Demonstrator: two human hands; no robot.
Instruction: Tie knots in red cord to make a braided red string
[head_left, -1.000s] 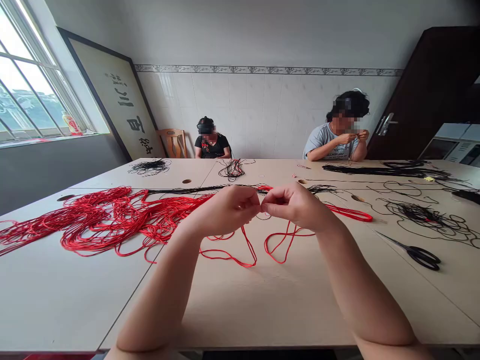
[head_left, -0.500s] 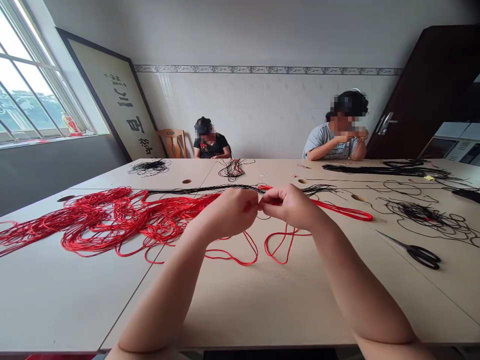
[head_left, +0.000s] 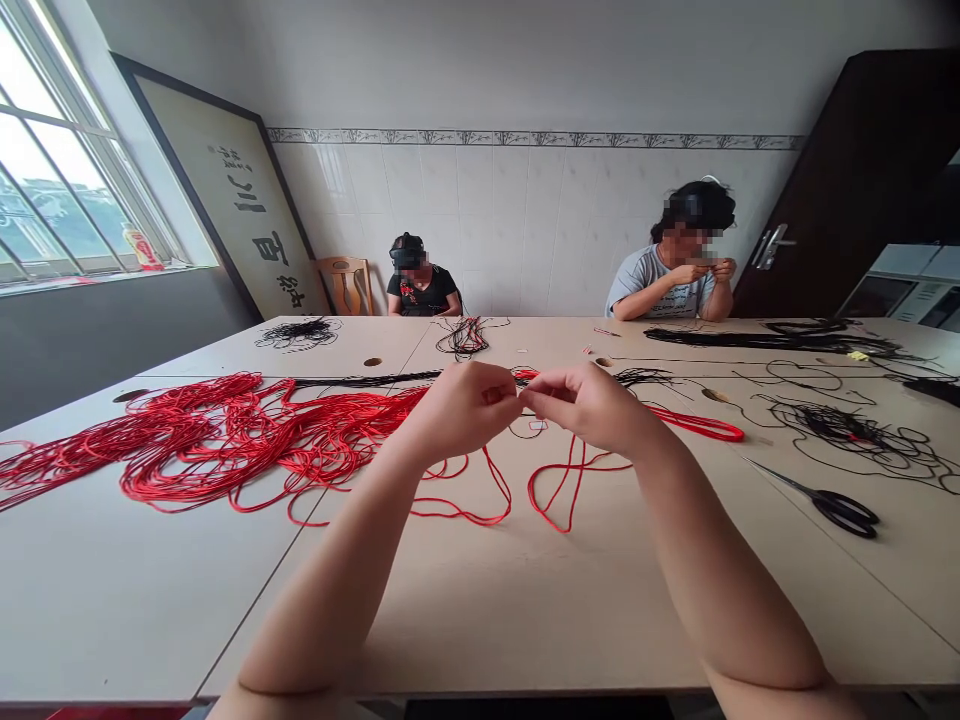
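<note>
My left hand and my right hand meet above the middle of the table, fingertips almost touching, and both pinch a thin red cord. The exact hold is partly hidden by my fingers. Loops of this cord hang down and lie on the tabletop below my hands. To the left spreads a large tangle of red cords, and a doubled red cord lies just beyond my right hand. A bundle of black cords runs behind my hands.
Black-handled scissors and loose black cords lie on the right of the table. Two seated people work at the far side, one raising both hands near the face. A wall, window and dark door surround the table.
My hands have shifted slightly, with the left rising and the fingers turning the cord between them. The hanging red loops have moved a little; the surrounding cords and scissors stay in place.
</note>
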